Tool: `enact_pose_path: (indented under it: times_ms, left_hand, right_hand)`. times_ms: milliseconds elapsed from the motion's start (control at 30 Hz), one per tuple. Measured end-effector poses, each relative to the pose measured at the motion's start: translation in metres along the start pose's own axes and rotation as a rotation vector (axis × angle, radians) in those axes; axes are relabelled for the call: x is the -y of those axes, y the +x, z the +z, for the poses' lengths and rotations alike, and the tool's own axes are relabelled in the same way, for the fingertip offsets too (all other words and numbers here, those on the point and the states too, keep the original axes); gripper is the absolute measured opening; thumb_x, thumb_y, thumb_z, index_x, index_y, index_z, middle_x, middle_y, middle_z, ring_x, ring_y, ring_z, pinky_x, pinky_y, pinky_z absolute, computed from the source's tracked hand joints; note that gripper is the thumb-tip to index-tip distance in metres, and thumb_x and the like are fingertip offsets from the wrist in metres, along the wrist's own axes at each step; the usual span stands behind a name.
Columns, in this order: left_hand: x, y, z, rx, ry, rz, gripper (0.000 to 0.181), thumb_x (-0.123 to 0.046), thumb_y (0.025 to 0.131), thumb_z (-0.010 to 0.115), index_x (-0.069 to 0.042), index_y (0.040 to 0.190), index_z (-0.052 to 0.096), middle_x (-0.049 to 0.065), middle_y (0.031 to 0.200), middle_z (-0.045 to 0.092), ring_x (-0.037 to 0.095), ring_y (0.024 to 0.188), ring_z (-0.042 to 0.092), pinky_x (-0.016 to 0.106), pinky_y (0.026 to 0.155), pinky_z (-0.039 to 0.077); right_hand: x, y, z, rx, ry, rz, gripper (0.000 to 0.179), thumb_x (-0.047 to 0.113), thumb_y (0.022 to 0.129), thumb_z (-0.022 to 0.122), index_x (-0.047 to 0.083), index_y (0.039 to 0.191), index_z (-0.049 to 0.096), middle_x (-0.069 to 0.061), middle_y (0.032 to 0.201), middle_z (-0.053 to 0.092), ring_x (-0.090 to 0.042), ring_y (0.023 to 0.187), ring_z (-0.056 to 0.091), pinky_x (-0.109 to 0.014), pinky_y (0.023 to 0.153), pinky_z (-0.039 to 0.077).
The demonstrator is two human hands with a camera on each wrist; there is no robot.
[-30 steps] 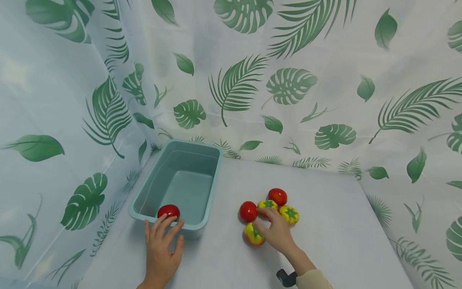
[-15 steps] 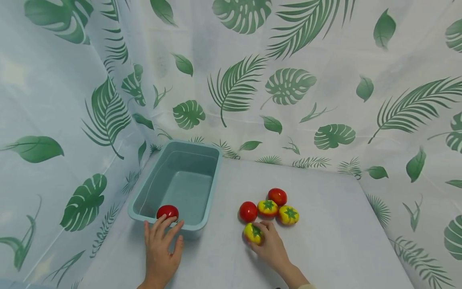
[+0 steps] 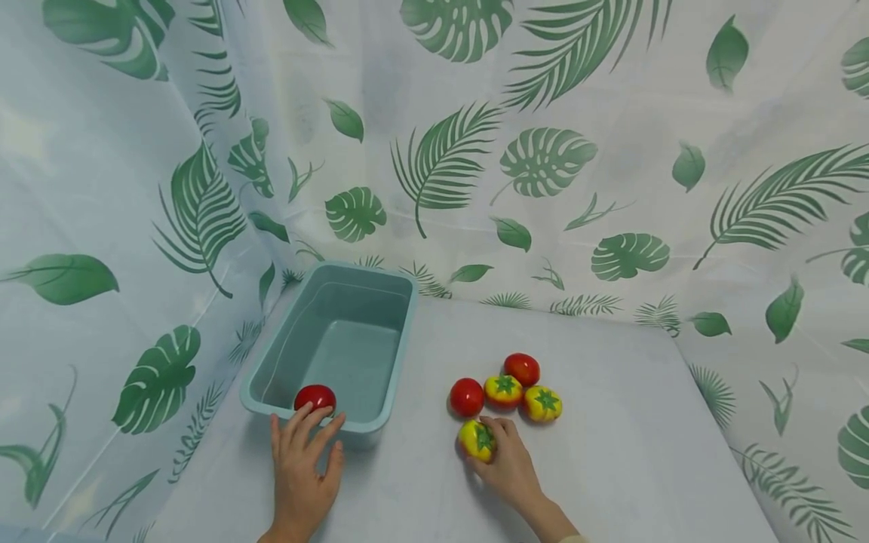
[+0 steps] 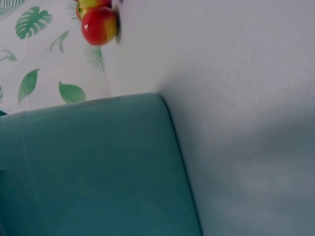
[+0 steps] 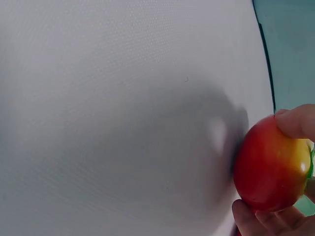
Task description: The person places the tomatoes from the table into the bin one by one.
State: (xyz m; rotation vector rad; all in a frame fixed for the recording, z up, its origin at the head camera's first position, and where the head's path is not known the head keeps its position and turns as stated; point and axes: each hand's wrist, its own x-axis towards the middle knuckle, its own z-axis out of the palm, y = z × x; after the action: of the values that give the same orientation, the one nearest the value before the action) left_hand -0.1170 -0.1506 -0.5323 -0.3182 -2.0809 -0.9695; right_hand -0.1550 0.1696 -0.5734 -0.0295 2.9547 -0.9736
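Observation:
In the head view my right hand (image 3: 508, 467) holds a red-and-yellow tomato (image 3: 477, 440) with a green star-shaped top. The right wrist view shows the thumb on one side of that tomato (image 5: 270, 167) and fingers on the other. My left hand (image 3: 303, 467) rests at the near rim of a blue-green plastic basin (image 3: 400, 354), fingers spread and loosely bent over it. A red tomato (image 3: 315, 398) lies inside the basin, just beyond those fingertips. The left wrist view shows the basin's outer wall (image 4: 98, 167) and no part of the hand.
Behind the held tomato sit a red tomato (image 3: 467, 397), another red one (image 3: 522, 369) and two yellow-topped tomatoes, one in the middle (image 3: 503, 391) and one at the right (image 3: 542, 404). A leaf-print curtain (image 3: 448, 226) rises behind the white table (image 3: 631, 422).
My right hand has moved a little left and toward me, from over the cluster to the nearest yellow-topped tomato, and now grips it. The left hand stays at the rim.

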Motion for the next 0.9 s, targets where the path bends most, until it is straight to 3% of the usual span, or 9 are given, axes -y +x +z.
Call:
enact_pose_path:
  times_ms: [233,467,700,900]
  left_hand:
    - [0.001,0.000,0.001,-0.001,-0.005,0.005,0.035,-0.009,0.080,0.061,-0.008,0.113,0.072,0.013,0.120,0.064,0.037,0.126,0.045,0.070,0.109,0.003]
    - [0.001,-0.001,0.000,-0.010,-0.002,0.000,0.036,-0.008,0.079,0.061,-0.008,0.113,0.072,0.012,0.119,0.064,0.037,0.125,0.046,0.069,0.110,0.003]
    - [0.000,-0.002,0.000,-0.017,-0.008,-0.005,0.038,-0.003,0.075,0.063,-0.007,0.112,0.073,0.014,0.118,0.064,0.036,0.126,0.046,0.070,0.109,0.004]
    - [0.000,-0.003,0.000,-0.017,-0.023,0.000,0.038,-0.003,0.076,0.062,-0.007,0.113,0.072,0.014,0.118,0.064,0.038,0.126,0.046,0.070,0.109,0.004]
  right_hand:
    - [0.005,0.001,-0.007,-0.026,0.036,0.010,0.067,0.017,0.071,0.083,0.013,0.131,0.054,-0.006,0.119,0.046,-0.024,0.109,0.052,-0.048,0.097,0.048]
    - [0.022,0.010,-0.019,-0.115,0.065,-0.083,0.065,0.022,0.070,0.082,0.013,0.128,0.052,-0.005,0.122,0.044,-0.022,0.109,0.052,-0.044,0.095,0.049]
    - [0.062,0.032,-0.043,-0.178,0.096,-0.213,0.062,0.021,0.070,0.081,0.017,0.125,0.053,-0.003,0.122,0.045,-0.021,0.109,0.050,-0.043,0.092,0.050]
    - [0.104,0.059,-0.067,-0.161,0.104,-0.326,0.061,0.023,0.071,0.079,0.020,0.125,0.051,0.000,0.119,0.044,-0.017,0.105,0.049,-0.035,0.084,0.052]
